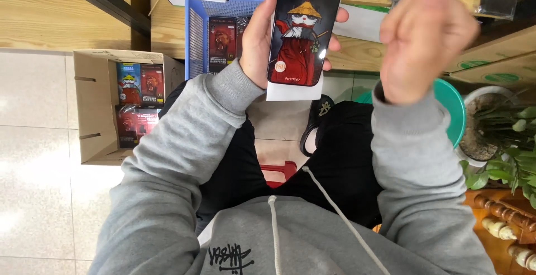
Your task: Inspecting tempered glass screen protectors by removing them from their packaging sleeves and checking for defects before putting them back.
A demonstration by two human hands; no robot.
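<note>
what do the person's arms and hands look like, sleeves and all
Both arms wear grey hoodie sleeves, the left sleeve and right sleeve, each ending in a ribbed cuff at the wrist. The left hand and right hand are bare: no gloves, and no rings or watch that show.

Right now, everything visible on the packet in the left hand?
The packet is a flat, slim, glossy black rectangle with a cartoon cat in a straw hat and red robe on its face, and a white strip showing at its lower end. It is held upright, face to the camera, in front of the wooden bench. The left hand grips it, thumb at one edge, fingertips at the other. Its top runs out of view. The right hand is apart.
</note>
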